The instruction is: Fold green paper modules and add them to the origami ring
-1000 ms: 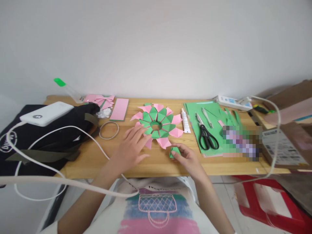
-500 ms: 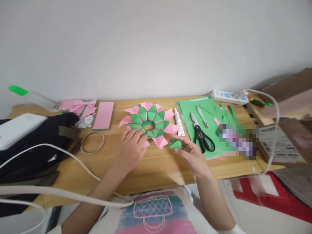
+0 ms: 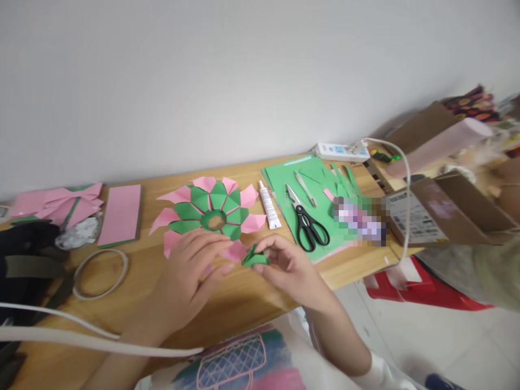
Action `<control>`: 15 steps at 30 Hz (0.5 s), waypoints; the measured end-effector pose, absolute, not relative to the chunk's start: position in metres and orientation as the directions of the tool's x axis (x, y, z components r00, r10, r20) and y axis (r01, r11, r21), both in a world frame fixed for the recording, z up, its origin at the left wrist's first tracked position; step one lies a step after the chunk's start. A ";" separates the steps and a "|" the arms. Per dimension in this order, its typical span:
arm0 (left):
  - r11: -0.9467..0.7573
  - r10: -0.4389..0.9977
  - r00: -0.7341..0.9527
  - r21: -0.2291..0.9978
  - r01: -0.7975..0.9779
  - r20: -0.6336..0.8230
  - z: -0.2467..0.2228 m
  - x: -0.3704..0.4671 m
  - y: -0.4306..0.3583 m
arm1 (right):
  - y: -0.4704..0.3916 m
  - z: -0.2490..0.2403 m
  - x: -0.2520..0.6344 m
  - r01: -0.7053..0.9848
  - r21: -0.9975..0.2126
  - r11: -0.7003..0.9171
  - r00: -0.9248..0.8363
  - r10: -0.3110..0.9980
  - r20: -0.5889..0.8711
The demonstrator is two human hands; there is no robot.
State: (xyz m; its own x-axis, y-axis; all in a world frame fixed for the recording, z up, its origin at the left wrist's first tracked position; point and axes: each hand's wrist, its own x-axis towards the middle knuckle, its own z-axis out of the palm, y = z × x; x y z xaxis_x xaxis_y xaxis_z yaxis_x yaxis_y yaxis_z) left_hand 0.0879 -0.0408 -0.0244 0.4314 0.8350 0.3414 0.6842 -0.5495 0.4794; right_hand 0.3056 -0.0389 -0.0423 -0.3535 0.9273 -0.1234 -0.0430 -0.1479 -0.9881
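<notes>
Right hand [image 3: 290, 265] grasps a small folded green paper piece [image 3: 255, 259], pinched between thumb and fingers, just above or on the tabletop [image 3: 244, 303]; can't tell which. Left hand [image 3: 190, 265] is released, fingers loosely bent, thumb apart, just left of that piece. Directly beyond both hands lies the pink-and-green paper ring [image 3: 231, 200], green sections round an open centre, pink points outward; left hand covers part of its near edge, contact unclear. Glue tube [image 3: 269, 205] sits beyond the right hand, just right of the ring. Black-handled scissors [image 3: 303, 214] lie just right of and beyond the right hand, on green sheets [image 3: 280, 184], with a slim pale tool [image 3: 305, 188] and green paper strips [image 3: 349, 181] farther out. White power strip [image 3: 341, 151] is past those, by the wall; cardboard box [image 3: 459, 211] well right of the right hand. Left of the left hand: thin round band [image 3: 127, 266], flat; beyond it a pink paper stack [image 3: 121, 215], then folded pink pieces [image 3: 73, 200] and a black bag [image 3: 20, 254] farthest left.
</notes>
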 end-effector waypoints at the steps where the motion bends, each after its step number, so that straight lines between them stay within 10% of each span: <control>1: -0.543 0.840 0.424 0.521 0.658 0.339 -0.023 0.093 -0.039 | -0.040 -0.040 0.303 0.002 -0.994 -0.113 -0.382 0.918 -0.105; 15: -0.476 0.879 0.313 0.606 0.638 0.361 -0.023 0.109 -0.038 | -0.041 -0.030 0.303 0.019 -1.000 0.004 -0.428 0.904 -0.005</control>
State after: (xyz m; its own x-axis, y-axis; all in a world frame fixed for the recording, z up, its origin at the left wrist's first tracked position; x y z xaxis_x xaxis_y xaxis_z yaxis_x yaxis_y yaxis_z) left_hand 0.1089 -0.0379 -0.0226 0.3128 0.8787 0.3606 0.6379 -0.4756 0.6057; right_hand 0.3027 -0.0409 -0.0303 -0.4279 0.9038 -0.0048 0.0190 0.0037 -0.9998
